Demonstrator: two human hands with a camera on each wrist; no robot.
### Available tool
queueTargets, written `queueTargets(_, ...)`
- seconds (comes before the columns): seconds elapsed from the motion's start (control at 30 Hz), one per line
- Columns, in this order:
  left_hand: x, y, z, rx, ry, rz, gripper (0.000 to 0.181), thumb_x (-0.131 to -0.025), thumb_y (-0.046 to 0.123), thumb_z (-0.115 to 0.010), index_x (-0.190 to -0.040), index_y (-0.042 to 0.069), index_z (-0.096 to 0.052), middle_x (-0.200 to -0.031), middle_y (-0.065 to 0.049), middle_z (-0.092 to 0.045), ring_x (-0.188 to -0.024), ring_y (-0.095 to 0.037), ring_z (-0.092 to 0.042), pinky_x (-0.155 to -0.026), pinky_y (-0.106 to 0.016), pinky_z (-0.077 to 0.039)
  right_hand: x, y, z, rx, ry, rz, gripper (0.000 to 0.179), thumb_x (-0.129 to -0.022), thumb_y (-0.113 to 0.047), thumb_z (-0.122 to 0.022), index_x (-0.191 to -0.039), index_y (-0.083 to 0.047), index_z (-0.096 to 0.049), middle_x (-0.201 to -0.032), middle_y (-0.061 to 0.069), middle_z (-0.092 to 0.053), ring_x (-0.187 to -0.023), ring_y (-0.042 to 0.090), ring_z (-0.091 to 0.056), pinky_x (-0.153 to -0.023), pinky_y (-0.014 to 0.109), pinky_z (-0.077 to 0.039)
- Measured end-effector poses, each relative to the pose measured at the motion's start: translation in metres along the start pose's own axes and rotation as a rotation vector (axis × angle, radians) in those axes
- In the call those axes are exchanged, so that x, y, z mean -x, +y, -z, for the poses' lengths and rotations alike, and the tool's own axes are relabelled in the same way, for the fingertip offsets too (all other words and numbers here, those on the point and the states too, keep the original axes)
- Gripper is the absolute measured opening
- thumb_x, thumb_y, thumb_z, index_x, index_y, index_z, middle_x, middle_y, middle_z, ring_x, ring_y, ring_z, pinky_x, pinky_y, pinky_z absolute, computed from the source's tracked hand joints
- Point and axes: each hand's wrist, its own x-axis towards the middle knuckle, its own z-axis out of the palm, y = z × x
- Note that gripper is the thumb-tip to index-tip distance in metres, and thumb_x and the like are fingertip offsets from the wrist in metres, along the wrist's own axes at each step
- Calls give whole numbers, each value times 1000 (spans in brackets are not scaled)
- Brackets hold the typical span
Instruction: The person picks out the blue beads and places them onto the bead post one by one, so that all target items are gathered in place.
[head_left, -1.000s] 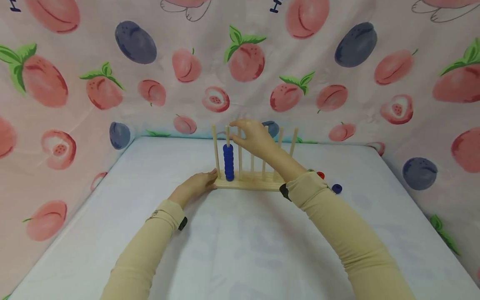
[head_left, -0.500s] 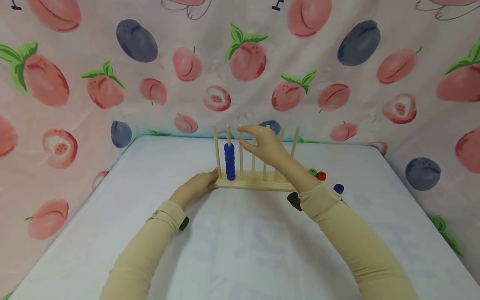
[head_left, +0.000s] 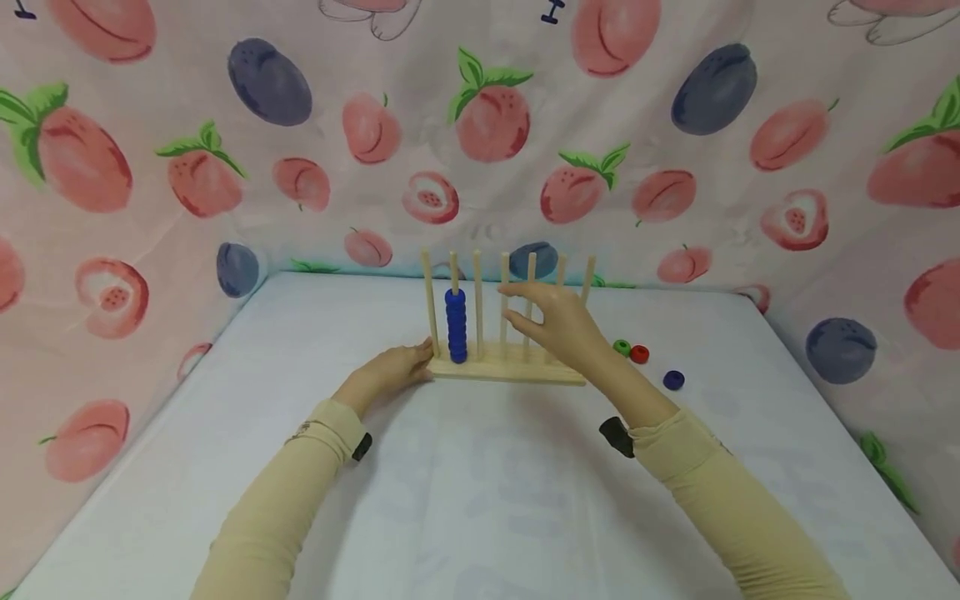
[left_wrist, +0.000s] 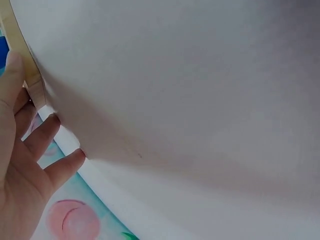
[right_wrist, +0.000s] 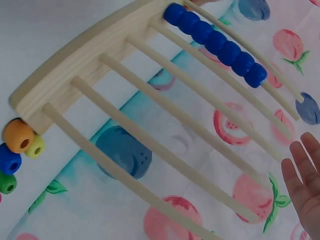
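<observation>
A wooden peg abacus [head_left: 495,365] stands upright on the table, a row of bare pegs rising from its base. Blue beads [head_left: 457,325] are stacked on the second peg from the left; the right wrist view also shows these blue beads [right_wrist: 217,44]. My left hand [head_left: 392,369] holds the left end of the base, the thumb on one side and fingers around the end [left_wrist: 30,135]. In front of the right-hand pegs, my right hand [head_left: 558,321] hovers with thumb and fingers apart and nothing between them. Its fingers [right_wrist: 305,167] are near the peg tips in the right wrist view.
Right of the abacus lie a green bead [head_left: 622,347], a red bead [head_left: 639,354] and a dark blue bead [head_left: 673,380]. The right wrist view adds an orange bead [right_wrist: 19,135] and a yellow bead [right_wrist: 35,146] by the base's end. Fruit-print cloth [head_left: 480,200] walls the back and sides.
My right hand has moved right and down, away from the top of the blue stack to the pegs farther right. My left hand stays at the base's left end.
</observation>
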Motion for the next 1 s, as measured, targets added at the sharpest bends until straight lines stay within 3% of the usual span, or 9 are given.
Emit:
queueTargets(0.27,2,-3,1,-9,13,17,56,-97,23,-52,-143,-2,-33,-147,-21,-33,-127,-42,-45,-108,-49,-37,22,8,3,51,22,63,28,-88,-13,-67,-113,-3,-67,-110,13,-70,-103,28,-66,-80,39,-57)
queueTargets(0.37,1,-3,1,-8,17,4,57,-97,23,-52,-143,-3,-32,-144,-23,-38,-125,-42,-47,-106,-50,-39,29,15,7,53,28,51,26,-87,-11,-67,-112,-3,-68,-107,14,-71,-88,25,-69,-73,38,-57)
queueTargets(0.53,-1,-1,-2,-9,5,7,58,-97,24,-52,-144,-3,-30,-138,-28,-44,-122,-44,-50,-104,-50,-41,46,29,12,30,1,-41,26,-87,-10,-66,-112,-1,-67,-109,16,-70,-95,30,-67,-81,44,-56)
queueTargets(0.73,-1,0,-4,-11,2,22,56,-97,23,-51,-143,-3,-32,-140,-27,-42,-123,-43,-49,-105,-50,-40,61,46,14,-6,-59,-162,30,-88,-8,-65,-116,1,-65,-110,17,-69,-93,29,-66,-69,38,-58)
queueTargets(0.83,-1,0,-4,-33,12,16,52,-97,22,-51,-141,-3,-38,-141,-26,-42,-122,-43,-50,-104,-50,-41,64,57,14,-16,-70,-181,30,-87,-6,-66,-116,2,-64,-109,19,-69,-97,34,-66,-78,45,-57)
queueTargets(1.0,-3,1,-4,-52,27,-1,50,-97,22,-52,-138,-4,-41,-142,-26,-41,-121,-43,-51,-104,-50,-42,72,80,12,-77,-73,-252,30,-90,-8,-63,-117,5,-62,-110,23,-67,-96,37,-67,-82,48,-55)
